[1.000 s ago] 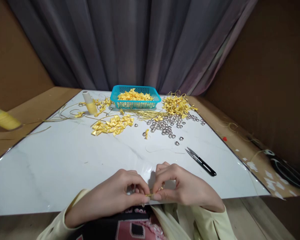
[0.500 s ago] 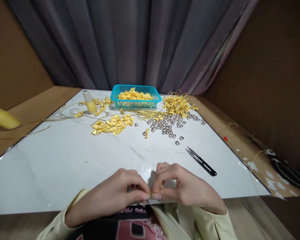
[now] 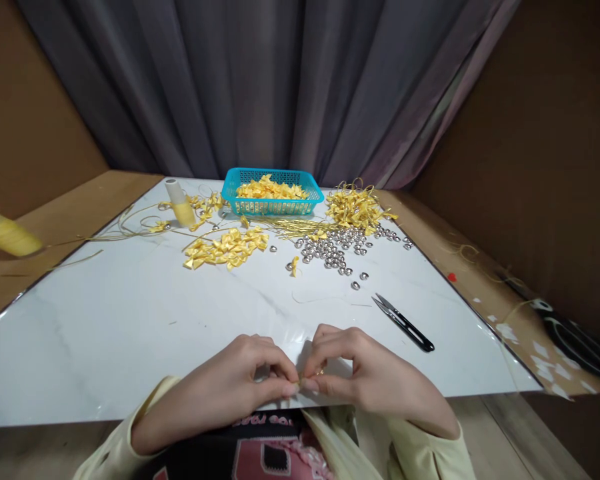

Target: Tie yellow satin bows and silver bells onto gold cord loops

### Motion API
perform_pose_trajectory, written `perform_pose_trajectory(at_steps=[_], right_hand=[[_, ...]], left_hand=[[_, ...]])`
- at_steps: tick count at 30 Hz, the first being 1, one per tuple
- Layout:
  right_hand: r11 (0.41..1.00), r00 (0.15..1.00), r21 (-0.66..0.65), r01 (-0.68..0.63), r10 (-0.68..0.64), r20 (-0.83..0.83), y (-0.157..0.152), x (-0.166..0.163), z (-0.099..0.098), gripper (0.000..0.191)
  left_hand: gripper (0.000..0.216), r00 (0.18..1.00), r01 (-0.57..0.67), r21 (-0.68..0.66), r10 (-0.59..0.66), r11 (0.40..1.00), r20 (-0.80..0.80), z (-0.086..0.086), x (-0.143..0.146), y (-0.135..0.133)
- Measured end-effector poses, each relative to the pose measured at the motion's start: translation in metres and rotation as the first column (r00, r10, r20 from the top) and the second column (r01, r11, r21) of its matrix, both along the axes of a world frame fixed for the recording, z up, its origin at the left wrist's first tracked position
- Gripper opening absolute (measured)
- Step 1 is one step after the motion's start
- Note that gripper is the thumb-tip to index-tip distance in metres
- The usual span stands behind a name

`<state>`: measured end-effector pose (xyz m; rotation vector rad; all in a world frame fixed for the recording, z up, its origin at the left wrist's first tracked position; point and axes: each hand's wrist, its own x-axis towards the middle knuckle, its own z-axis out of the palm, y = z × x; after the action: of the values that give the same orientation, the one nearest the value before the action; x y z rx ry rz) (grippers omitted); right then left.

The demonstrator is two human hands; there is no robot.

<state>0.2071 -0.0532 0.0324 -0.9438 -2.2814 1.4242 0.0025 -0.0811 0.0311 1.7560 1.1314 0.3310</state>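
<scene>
At the table's near edge my left hand (image 3: 253, 377) and my right hand (image 3: 353, 370) meet, thumbs and forefingers pinched together. Between the fingertips shows a small bit of gold cord (image 3: 301, 383), mostly hidden by the fingers. A short piece of it curls out under my right forefinger. Beyond my right hand lie black thread snips (image 3: 404, 324), blades pointing away to the left. Farther off are a scatter of silver beads (image 3: 325, 252), a single yellow bow (image 3: 295, 267) and a group of yellow ribbon bows (image 3: 225, 248).
A blue basket (image 3: 273, 207) of yellow bows stands at the back, beside a heap of bows with gold cords (image 3: 355, 207). Gold cord strands (image 3: 300, 228) lie before it. A yellow thread cone (image 3: 183, 210) stands left; another spool (image 3: 7, 233) is farther left. Black scissors (image 3: 577, 340) lie right.
My fingertips have shifted slightly, with my right thumb and forefinger now closer together on the cord. Less of the gold cord shows by my right hand. The things on the table stay put.
</scene>
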Motion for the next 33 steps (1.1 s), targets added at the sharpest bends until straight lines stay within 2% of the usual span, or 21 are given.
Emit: perform_pose_trajectory(at_steps=[16, 21, 27, 33], right_hand=[[0.999, 0.999, -0.026, 0.04, -0.04, -0.02, 0.0013, -0.0027, 0.0002, 0.008], [0.999, 0.999, 0.008, 0.033, -0.033, -0.01, 0.0006, -0.002, 0.0001, 0.009], [0.999, 0.999, 0.033, 0.036, -0.036, 0.009, -0.0017, -0.0018, -0.0005, 0.011], [0.997, 0.999, 0.053, 0.049, -0.049, -0.003, -0.0014, -0.0024, 0.0007, 0.016]], left_hand=[[0.01, 0.998, -0.063, 0.018, 0.062, 0.998, 0.026, -0.0036, 0.0001, -0.0014], [0.011, 0.996, -0.068, 0.007, 0.068, 0.998, 0.054, -0.0049, 0.0001, -0.0004], [0.007, 0.983, -0.07, 0.115, 0.049, 0.991, 0.178, -0.0093, -0.0014, 0.0005], [0.011, 0.986, -0.068, 0.045, 0.06, 0.997, 0.154, -0.0098, -0.0018, -0.0002]])
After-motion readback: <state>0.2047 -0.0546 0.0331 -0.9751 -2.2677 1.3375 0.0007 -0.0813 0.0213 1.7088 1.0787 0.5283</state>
